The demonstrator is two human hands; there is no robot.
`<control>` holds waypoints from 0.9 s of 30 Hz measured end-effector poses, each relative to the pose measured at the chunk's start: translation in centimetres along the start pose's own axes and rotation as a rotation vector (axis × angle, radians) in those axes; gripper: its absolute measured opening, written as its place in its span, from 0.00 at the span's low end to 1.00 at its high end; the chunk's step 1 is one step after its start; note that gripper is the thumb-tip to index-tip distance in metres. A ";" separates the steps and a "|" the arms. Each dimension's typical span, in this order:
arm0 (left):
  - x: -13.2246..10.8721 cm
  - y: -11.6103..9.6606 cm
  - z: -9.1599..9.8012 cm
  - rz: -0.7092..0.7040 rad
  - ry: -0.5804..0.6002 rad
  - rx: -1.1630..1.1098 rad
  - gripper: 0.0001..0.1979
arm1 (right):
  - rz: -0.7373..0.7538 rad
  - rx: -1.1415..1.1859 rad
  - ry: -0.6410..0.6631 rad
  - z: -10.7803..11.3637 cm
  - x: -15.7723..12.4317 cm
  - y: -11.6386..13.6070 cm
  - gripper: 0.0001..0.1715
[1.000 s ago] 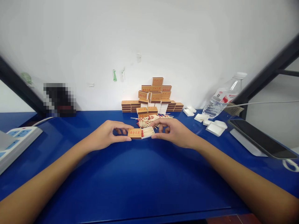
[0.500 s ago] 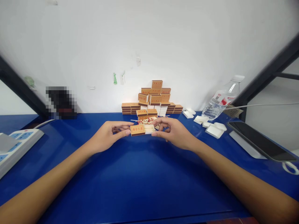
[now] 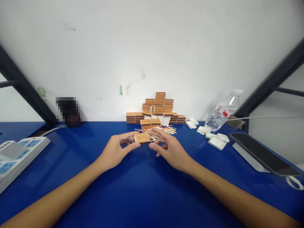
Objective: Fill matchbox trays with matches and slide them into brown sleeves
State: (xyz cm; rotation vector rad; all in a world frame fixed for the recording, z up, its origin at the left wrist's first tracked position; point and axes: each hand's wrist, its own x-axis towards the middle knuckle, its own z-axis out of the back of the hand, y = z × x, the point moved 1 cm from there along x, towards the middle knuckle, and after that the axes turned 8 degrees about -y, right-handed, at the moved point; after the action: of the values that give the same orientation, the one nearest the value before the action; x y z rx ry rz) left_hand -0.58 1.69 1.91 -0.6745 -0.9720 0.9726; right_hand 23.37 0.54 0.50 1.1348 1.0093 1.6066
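Note:
My left hand (image 3: 116, 148) pinches a closed matchbox (image 3: 142, 137) by its left end, with its orange label facing up. Beside the box's right end is my right hand (image 3: 169, 148), its thumb and fingers apart and nothing seen between them. Loose matches with red heads (image 3: 169, 129) lie in a pile just behind both hands, partly hidden by my right fingers. At the pile's back left sit a few matchboxes (image 3: 145, 123). Against the wall rises a stepped stack of matchboxes (image 3: 159, 110).
White paper trays (image 3: 217, 142) lie scattered at the right. Behind them a water bottle (image 3: 223, 109) leans toward the wall. A phone (image 3: 263, 153) rests tilted at far right. On the left are a power strip (image 3: 26, 150) and a blurred dark object (image 3: 69, 110).
The matchbox's tray has slid in, so the matches inside no longer show. My right fingers have come off the tray. The whole view has tilted up slightly.

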 end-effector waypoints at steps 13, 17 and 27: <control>3.0 1.1 2.1 -0.035 -0.222 0.120 0.29 | 0.045 0.068 -0.120 0.8 1.3 -0.1 0.31; 8.0 3.2 3.3 -0.095 -0.327 0.250 0.33 | 0.257 -0.262 -0.211 2.7 2.4 -1.4 0.14; 11.3 5.2 0.3 -0.193 -0.451 0.579 0.16 | 0.468 -0.567 -0.228 3.6 2.5 -1.4 0.09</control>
State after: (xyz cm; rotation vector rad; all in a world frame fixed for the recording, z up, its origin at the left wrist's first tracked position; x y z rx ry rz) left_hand -0.21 14.16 1.87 0.1305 -1.0504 1.1864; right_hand 26.70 3.73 0.64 1.1578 0.1094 1.9029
